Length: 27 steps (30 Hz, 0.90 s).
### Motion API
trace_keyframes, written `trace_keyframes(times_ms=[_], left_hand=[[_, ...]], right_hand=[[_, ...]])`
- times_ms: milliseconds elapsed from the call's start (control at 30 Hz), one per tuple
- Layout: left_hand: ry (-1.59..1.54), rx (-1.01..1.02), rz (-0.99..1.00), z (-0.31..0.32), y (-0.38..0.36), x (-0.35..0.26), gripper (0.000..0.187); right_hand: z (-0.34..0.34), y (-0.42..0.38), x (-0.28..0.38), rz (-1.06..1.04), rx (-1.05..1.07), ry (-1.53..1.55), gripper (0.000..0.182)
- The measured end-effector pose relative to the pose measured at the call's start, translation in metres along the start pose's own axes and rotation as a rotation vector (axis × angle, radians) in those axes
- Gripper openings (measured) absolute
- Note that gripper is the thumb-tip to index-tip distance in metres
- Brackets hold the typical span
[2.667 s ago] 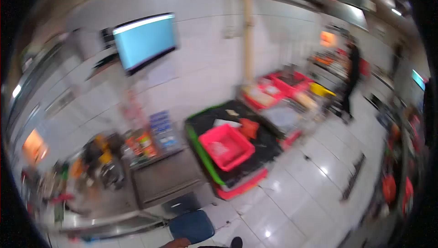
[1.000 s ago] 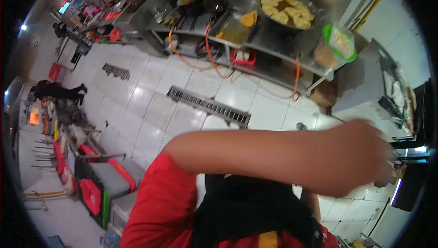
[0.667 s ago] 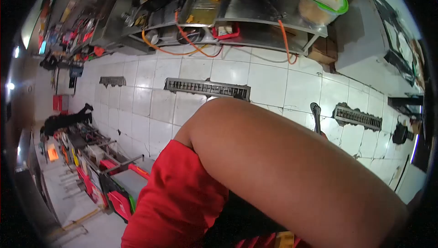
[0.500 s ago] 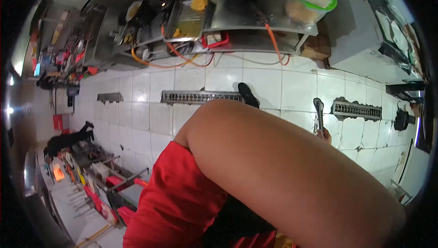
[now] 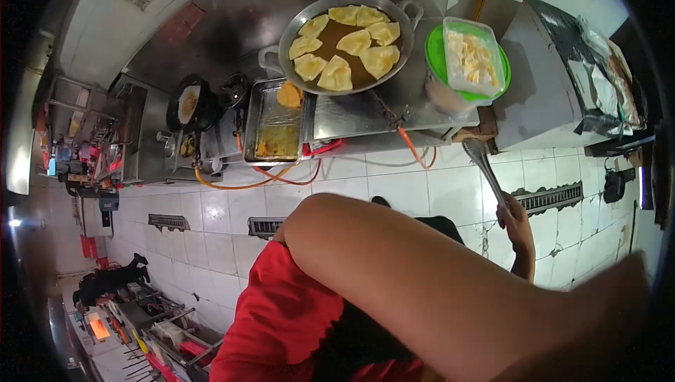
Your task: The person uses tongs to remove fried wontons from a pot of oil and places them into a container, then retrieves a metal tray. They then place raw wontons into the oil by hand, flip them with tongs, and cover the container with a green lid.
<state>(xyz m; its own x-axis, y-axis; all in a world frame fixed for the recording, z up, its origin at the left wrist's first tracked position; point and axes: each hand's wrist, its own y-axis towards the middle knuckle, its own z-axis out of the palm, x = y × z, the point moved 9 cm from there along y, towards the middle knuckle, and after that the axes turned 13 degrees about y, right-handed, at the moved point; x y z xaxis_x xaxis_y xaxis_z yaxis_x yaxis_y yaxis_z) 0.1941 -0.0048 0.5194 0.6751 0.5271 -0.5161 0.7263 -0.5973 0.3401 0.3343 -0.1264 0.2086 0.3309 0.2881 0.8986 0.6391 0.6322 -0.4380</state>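
Note:
My right hand (image 5: pixel 517 224) is closed around the handle of metal tongs (image 5: pixel 486 169), held low over the floor with their head toward the counter. My left forearm crosses the foreground, bent at the elbow. My left hand (image 5: pixel 610 296) is dark and blurred close to the camera at the right edge, its fingers indistinct. Beyond my arm, a wide two-handled pan (image 5: pixel 284 43) holds brown oil and several pale folded dough pieces (image 5: pixel 355 42). To its right, a lidded green-rimmed tub (image 5: pixel 437 65) carries a clear container (image 5: pixel 472 60) of pale yellow pieces.
A metal tray (image 5: pixel 275 118) with an orange-brown fried piece stands left of the pan. A black wok (image 5: pixel 191 104) sits farther left. Orange gas hoses (image 5: pixel 415 146) hang off the counter front. Floor drain grates (image 5: pixel 552 198) interrupt the tiles. A person (image 5: pixel 109 282) in black is far left.
The view has tilted up, bringing the whole pan and back wall into sight. My right hand and the tongs now show more fully, and the tongs reach closer to the counter.

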Motion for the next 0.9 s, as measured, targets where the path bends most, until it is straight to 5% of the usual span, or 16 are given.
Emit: trace_keyframes(times_ms=[100, 167, 233, 300, 400, 433, 467, 567, 700, 767, 900], left_hand=[[0.023, -0.017, -0.02, -0.024, -0.005, 0.037, 0.028], [0.074, -0.026, -0.035, -0.045, 0.0, 0.059, 0.029], [-0.048, 0.03, -0.329, -0.032, -0.056, 0.116, 0.031], [-0.308, 0.192, -0.657, -0.002, -0.119, 0.164, 0.032], [-0.327, -0.097, -1.129, 0.024, -0.23, 0.198, 0.029], [-0.36, -0.166, -1.351, 0.04, -0.272, 0.201, 0.027], [-0.402, -0.473, -1.511, 0.065, -0.319, 0.2, 0.026], [-0.422, -1.276, -1.814, 0.18, -0.446, 0.166, 0.024], [-0.503, -1.265, -2.318, 0.297, -0.49, 0.104, 0.028], [-0.654, -1.418, -2.336, 0.373, -0.5, 0.086, 0.03], [-0.933, -1.359, -2.401, 0.404, -0.459, 0.076, 0.03]], right_hand=[[0.022, 0.04, 0.031, -0.066, 0.226, -0.057, 0.043], [0.045, 0.031, 0.07, 0.024, -0.214, -0.008, 0.043], [0.074, 0.078, 0.088, -0.021, 0.235, 0.111, 0.043], [0.108, 0.109, 0.104, 0.028, 0.386, 0.126, 0.043], [0.16, 0.148, 0.133, 0.082, 0.433, 0.073, 0.042], [0.175, 0.171, 0.143, -0.055, 0.457, -0.178, 0.043], [0.196, 0.188, 0.172, -0.706, 0.44, -0.37, 0.041], [0.257, 0.242, 0.196, -0.569, 0.415, -0.652, 0.04], [0.3, 0.301, 0.187, -0.537, 0.377, -0.891, 0.042], [0.312, 0.314, 0.187, -0.574, 0.381, -0.915, 0.044], [0.316, 0.315, 0.189, -0.514, 0.41, -0.924, 0.044]])
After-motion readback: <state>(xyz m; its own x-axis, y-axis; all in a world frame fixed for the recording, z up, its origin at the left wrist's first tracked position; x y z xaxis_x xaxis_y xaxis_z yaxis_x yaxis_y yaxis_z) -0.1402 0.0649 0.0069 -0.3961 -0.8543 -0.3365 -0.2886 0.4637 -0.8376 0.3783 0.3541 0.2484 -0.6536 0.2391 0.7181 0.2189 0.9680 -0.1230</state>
